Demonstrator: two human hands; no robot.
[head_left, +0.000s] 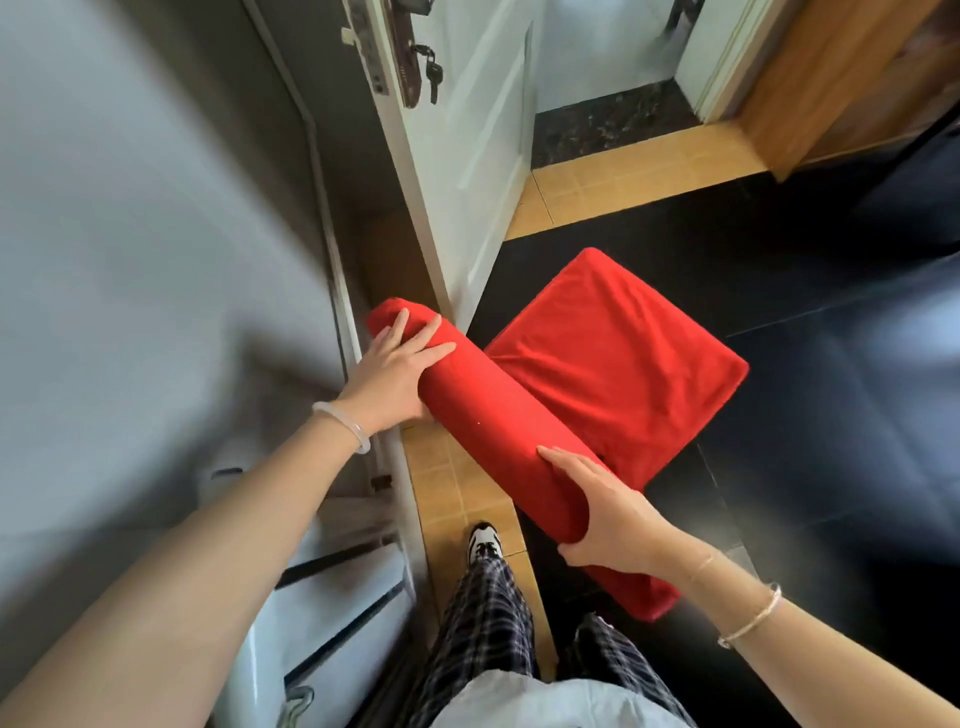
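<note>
Item: red towel (519, 415), held above the dark floor (831, 415) beside an open door (467, 182) — roughly half wound into a thick roll, the other half spread flat beyond it to the right. Left grip (389, 374) wraps over the roll's far end, thumb hidden; right grip (608, 514) clasps the near end, fingers on top and thumb under. Status, by judgement: rolling about midway — the flat half is left to wind in
</note>
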